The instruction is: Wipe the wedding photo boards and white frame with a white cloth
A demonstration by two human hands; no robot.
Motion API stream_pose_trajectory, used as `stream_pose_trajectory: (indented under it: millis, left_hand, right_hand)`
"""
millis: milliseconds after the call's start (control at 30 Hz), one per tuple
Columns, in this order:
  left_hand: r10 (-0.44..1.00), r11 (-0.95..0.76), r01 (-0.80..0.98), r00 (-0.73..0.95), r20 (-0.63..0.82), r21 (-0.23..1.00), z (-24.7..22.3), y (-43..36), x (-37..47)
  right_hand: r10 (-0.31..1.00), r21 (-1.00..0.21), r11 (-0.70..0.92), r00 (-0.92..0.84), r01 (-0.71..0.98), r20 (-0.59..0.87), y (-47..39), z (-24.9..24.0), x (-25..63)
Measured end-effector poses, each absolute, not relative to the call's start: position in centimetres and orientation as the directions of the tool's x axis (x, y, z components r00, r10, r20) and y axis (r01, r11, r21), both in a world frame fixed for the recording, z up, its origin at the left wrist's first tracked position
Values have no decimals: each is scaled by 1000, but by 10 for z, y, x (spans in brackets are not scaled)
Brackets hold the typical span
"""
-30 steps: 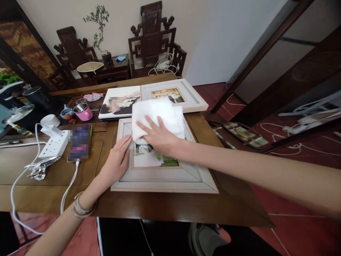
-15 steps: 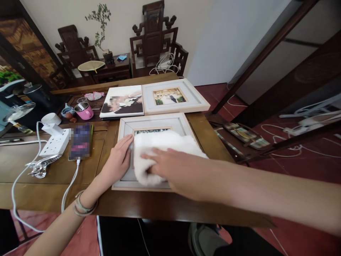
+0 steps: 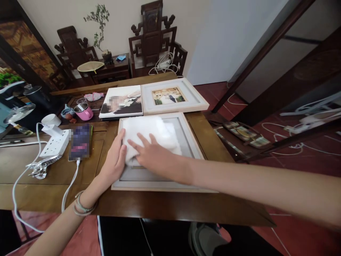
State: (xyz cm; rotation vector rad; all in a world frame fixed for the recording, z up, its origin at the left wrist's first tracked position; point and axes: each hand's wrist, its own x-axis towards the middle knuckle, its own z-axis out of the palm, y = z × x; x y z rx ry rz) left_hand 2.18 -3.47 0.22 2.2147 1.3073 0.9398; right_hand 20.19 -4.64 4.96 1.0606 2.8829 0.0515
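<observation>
A light wooden picture frame [image 3: 190,138] lies flat near the front edge of the wooden table. Over its upper left part is spread a white fluffy cloth [image 3: 149,131], which hides the picture beneath. My right hand [image 3: 157,158] presses flat on the cloth with its fingers spread. On the frame's left edge rests my left hand [image 3: 114,156], fingers stretched upward and thumb apart, holding nothing. Behind lie a white-edged photo panel [image 3: 122,101] and a second framed photo [image 3: 173,96], side by side.
To the left are a phone [image 3: 80,142] on a charging cable, a white power strip [image 3: 55,142], crumpled foil [image 3: 41,167], a pink mug [image 3: 84,111] and a glass lid [image 3: 20,113]. Dark carved chairs [image 3: 152,39] stand behind the table [image 3: 186,206].
My right hand and the white cloth have moved up and to the left across the frame, uncovering its lower part. My left hand has shifted slightly left.
</observation>
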Motion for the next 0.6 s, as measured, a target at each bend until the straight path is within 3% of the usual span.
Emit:
stream_pose_trajectory:
  millis: [167, 300, 400, 600]
  left_hand:
    - [888, -460, 636, 348, 301, 620, 3, -35, 22]
    - [851, -523, 695, 448, 273, 493, -1, -31, 22]
    - [833, -552, 708, 480, 274, 439, -4, -30, 22]
    - [832, -552, 711, 504, 233, 435, -2, -31, 21]
  right_hand:
    - [545, -140, 804, -810, 578, -217, -93, 63, 217]
    - [557, -179, 719, -711, 671, -430, -95, 79, 241]
    - [648, -107, 680, -662, 726, -377, -81, 81, 261]
    - [797, 248, 597, -599, 763, -77, -28, 60, 282]
